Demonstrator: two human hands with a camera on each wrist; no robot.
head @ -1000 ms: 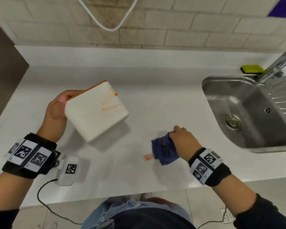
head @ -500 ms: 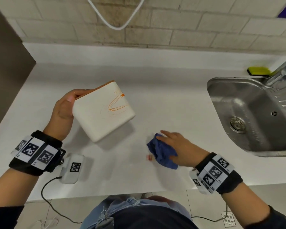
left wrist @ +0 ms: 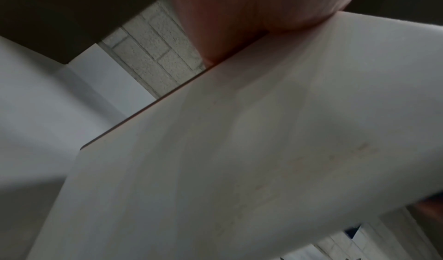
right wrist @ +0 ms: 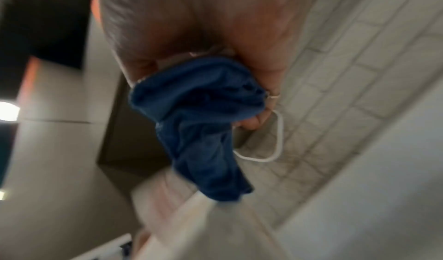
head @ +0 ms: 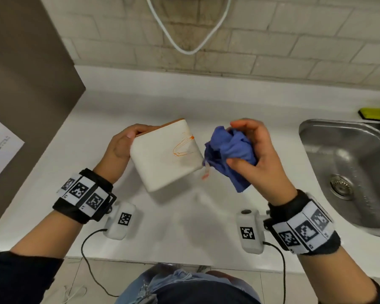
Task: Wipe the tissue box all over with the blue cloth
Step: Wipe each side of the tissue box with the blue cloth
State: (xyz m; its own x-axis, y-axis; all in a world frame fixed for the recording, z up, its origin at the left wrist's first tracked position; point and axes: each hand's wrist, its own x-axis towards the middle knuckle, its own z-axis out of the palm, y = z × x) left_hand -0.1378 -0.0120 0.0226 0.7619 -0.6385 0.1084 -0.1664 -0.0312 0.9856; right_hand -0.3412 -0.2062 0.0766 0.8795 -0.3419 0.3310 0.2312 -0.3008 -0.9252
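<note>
My left hand (head: 121, 145) grips the white tissue box (head: 165, 156) by its left end and holds it tilted above the counter. The box has an orange edge at the top and orange scribble marks on its upward face. It fills the left wrist view as a pale tissue box (left wrist: 251, 150) under my thumb. My right hand (head: 250, 150) holds the bunched blue cloth (head: 228, 150) just right of the box, its left folds at the box's right edge. In the right wrist view the blue cloth (right wrist: 203, 122) hangs from my fingers over the blurred box.
A steel sink (head: 347, 172) lies at the right, with a yellow-green sponge (head: 374, 113) behind it. A white cable (head: 191, 49) hangs on the brick wall. A dark cabinet side (head: 20, 106) stands at the left. The white counter (head: 184, 216) runs under both hands.
My right hand has lifted the blue cloth off the counter and brought it up to the box's right edge. The box has stayed in my left hand.
</note>
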